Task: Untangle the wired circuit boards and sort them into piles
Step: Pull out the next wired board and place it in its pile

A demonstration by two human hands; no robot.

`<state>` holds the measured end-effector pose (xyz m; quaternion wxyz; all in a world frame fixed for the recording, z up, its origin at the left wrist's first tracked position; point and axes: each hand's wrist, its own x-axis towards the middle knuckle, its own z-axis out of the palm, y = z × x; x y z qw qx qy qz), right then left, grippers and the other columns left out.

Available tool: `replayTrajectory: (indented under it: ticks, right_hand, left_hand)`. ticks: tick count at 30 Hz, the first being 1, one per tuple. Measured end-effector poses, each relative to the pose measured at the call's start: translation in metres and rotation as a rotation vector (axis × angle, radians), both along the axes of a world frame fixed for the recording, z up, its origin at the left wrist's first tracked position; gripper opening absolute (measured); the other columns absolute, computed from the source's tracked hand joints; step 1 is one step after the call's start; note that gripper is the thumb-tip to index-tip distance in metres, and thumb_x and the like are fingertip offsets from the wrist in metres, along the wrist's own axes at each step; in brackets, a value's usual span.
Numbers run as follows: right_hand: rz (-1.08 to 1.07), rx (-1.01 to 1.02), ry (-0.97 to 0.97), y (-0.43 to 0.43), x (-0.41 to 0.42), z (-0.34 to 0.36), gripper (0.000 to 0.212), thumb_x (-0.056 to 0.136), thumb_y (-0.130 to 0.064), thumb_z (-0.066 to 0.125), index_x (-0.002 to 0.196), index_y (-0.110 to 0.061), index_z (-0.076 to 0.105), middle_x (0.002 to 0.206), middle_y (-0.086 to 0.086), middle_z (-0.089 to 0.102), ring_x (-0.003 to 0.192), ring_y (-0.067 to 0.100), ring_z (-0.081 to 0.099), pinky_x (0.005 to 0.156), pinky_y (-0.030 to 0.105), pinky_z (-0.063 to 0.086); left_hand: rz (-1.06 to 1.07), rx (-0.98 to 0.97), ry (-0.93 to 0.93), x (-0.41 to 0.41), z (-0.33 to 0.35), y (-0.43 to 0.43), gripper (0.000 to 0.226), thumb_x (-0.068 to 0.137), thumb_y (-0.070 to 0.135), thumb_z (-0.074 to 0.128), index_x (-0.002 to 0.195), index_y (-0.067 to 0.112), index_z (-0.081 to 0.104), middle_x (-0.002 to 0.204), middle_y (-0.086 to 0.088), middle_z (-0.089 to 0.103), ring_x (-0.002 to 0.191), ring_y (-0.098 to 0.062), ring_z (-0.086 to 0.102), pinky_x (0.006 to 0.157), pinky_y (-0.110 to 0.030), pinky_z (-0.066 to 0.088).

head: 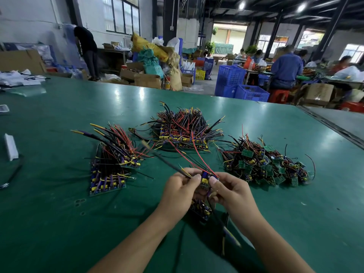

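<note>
We record a broad green table [59,115] filling the lower part of the view, with a workshop floor beyond its far edge. Past that edge stand stacked blue crates [236,83] and cardboard boxes [147,79], and several seated people work at benches to the far right.

On the table we note three groupings of wired circuit boards. The centre pile [183,131], farthest from us, is a dense mound of boards with red, black and yellow leads bristling upward. The left pile [110,164] lies in fairly orderly overlapping rows, boards toward us and leads fanned away to the upper left. The right pile [264,164] is a loose tangle, many boards showing green undersides, with leads running in all directions. The three sit well apart from one another.

Nearest to us, a small cluster of boards [201,209] rests on the table directly beneath the hands, partly hidden by them.

The left hand [180,186] is closed, thumb and fingers pinching a bundle of dark leads near a yellow-tipped end. The right hand [228,191] is likewise closed, gripping one wired circuit board [205,177] at its right side. That board is held above the table between the two hands, in front of the centre pile; its red leads [189,154] run up and away toward that pile. Further dark wires hang below the hands to the table.
</note>
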<state>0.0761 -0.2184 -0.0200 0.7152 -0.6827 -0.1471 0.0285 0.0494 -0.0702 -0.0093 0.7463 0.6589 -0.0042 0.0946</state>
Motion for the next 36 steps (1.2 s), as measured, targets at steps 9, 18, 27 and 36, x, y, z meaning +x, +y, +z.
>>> replayTrajectory:
  ticks: [9, 18, 27, 36]
  right_hand:
    - [0.039, -0.05, -0.079, -0.006, 0.0, 0.008, 0.031, 0.076, -0.027, 0.07, 0.102, -0.01, 0.07, 0.06, 0.007, 0.061, 0.052, 0.015, 0.057, 0.052, 0.027, 0.05]
    - [0.086, -0.025, -0.094, -0.005, -0.003, 0.013, 0.035, 0.076, -0.018, 0.07, 0.096, 0.008, 0.058, 0.075, 0.035, 0.062, 0.056, 0.026, 0.057, 0.052, 0.033, 0.052]
    - [0.201, 0.259, 0.06, 0.001, -0.007, 0.012, 0.009, 0.079, -0.012, 0.068, 0.086, -0.006, 0.068, 0.071, 0.016, 0.057, 0.056, 0.023, 0.051, 0.053, 0.031, 0.042]
    - [0.09, 0.371, 0.228, 0.003, 0.0, 0.015, 0.026, 0.081, -0.017, 0.063, 0.105, -0.008, 0.064, 0.059, 0.009, 0.057, 0.046, 0.015, 0.055, 0.043, 0.02, 0.046]
  left_hand:
    - [-0.162, -0.065, 0.056, -0.003, 0.004, 0.001, 0.01, 0.087, 0.009, 0.067, 0.093, 0.005, 0.073, 0.085, -0.012, 0.074, 0.077, -0.021, 0.068, 0.079, -0.035, 0.056]
    - [-0.155, -0.252, 0.164, -0.003, 0.005, 0.003, 0.028, 0.056, 0.027, 0.079, 0.076, 0.008, 0.076, 0.074, -0.009, 0.068, 0.06, -0.013, 0.06, 0.057, -0.022, 0.05]
    - [-0.26, -0.417, 0.174, 0.001, 0.005, 0.011, 0.015, 0.058, 0.018, 0.078, 0.07, 0.009, 0.077, 0.065, -0.005, 0.068, 0.056, -0.013, 0.064, 0.054, -0.018, 0.053]
    - [-0.208, -0.404, 0.155, 0.001, 0.009, 0.008, 0.012, 0.067, 0.016, 0.074, 0.079, 0.013, 0.075, 0.061, 0.004, 0.063, 0.051, -0.005, 0.058, 0.05, -0.017, 0.051]
